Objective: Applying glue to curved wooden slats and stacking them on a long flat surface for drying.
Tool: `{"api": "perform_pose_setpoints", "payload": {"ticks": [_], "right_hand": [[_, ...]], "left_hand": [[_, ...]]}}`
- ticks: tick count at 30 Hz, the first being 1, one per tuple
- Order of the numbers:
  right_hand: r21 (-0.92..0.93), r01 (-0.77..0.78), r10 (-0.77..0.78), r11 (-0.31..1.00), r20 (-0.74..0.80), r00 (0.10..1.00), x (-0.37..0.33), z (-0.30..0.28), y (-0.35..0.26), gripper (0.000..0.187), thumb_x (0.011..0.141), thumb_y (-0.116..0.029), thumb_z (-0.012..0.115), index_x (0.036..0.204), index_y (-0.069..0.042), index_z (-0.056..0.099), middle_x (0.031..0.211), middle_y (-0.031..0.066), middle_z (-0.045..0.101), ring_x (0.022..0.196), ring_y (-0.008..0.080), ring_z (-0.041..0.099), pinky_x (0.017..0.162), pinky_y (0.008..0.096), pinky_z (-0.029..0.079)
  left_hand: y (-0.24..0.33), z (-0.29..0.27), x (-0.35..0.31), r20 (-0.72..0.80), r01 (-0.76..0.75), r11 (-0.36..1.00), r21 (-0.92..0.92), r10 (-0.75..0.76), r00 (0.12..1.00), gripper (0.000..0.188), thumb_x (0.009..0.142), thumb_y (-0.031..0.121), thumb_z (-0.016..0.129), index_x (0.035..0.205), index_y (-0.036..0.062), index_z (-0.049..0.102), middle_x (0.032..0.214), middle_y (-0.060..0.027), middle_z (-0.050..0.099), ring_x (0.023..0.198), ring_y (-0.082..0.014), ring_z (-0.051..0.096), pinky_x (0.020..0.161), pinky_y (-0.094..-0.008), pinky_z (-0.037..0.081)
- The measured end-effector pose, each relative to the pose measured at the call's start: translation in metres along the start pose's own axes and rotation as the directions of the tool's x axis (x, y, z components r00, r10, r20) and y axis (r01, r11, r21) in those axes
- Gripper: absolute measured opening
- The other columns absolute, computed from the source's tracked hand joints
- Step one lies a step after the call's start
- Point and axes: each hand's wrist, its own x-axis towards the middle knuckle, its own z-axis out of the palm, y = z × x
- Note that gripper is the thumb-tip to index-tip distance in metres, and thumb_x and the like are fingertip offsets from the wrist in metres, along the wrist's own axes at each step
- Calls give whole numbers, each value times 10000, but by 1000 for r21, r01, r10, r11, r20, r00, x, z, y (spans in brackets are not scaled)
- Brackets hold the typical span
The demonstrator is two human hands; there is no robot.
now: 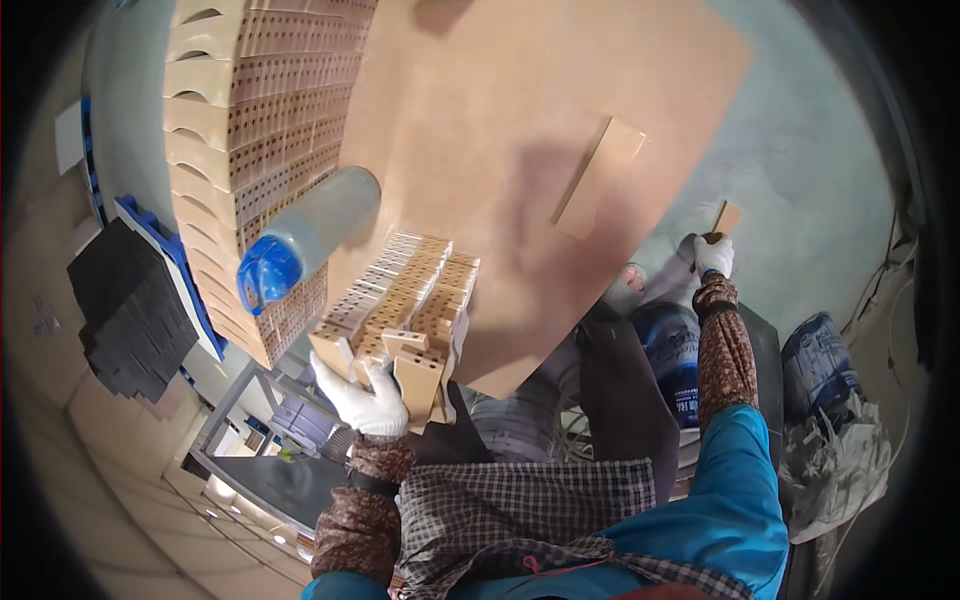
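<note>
My left hand, in a white knitted glove, is at the near end of a pile of drilled tan wooden blocks. Its thumb and fingers grip the end of one block there; its palm side is hidden. A few blocks lie askew on the pile's near side. Away to the right, my right hand, gloved too, closes round one end of a small tan wooden block over the grey-green surface. Between my hands, a plain tan wooden block lies alone on the brown board.
Tall stacked rows of drilled blocks stand at the far left. A clear bottle with a blue cap lies against them. Below the board's near edge are a blue bucket and a blue-and-white sack. Dark sheets are stacked at left.
</note>
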Motion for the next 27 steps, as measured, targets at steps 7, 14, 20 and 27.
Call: {"api": "perform_pose_setpoints", "payload": {"ticks": [7, 14, 20, 27], "right_hand": [[-51, 47, -53, 998, -120, 991, 16, 11, 22, 500, 875, -283, 703, 1250, 44, 647, 1230, 325, 712, 1189, 454, 695, 1048, 477, 548], [-106, 126, -128, 986, -18, 992, 47, 16, 38, 535, 813, -344, 808, 1161, 58, 748, 1161, 275, 769, 1130, 406, 743, 1005, 466, 578], [332, 108, -100, 937, -42, 994, 14, 32, 25, 622, 889, -414, 733, 1137, 156, 728, 1124, 317, 768, 1049, 358, 768, 917, 453, 589], [473, 404, -376, 783, -158, 913, -186, -18, -103, 477, 841, -357, 857, 1027, 23, 635, 927, 181, 734, 834, 274, 698, 821, 418, 570]], "left_hand": [[1, 2, 3, -7, -78, 984, 162, 81, 997, 804, 983, 106, 657, 1621, -125, 226, 1608, -320, 356, 1507, -420, 394, 1268, -486, 313], [-5, -2, 1, -82, -96, 954, 285, 123, 989, 868, 888, 202, 769, 1578, -113, 348, 1508, -338, 491, 1397, -462, 521, 1197, -493, 409], [-2, -3, -1, -78, -159, 911, 381, 203, 976, 841, 902, 186, 779, 1570, -114, 367, 1508, -337, 489, 1385, -457, 537, 1202, -483, 412], [-3, 0, 3, -76, -76, 945, 317, 106, 991, 905, 888, 224, 790, 1593, -105, 326, 1513, -328, 489, 1436, -460, 474, 1203, -510, 406]]}}
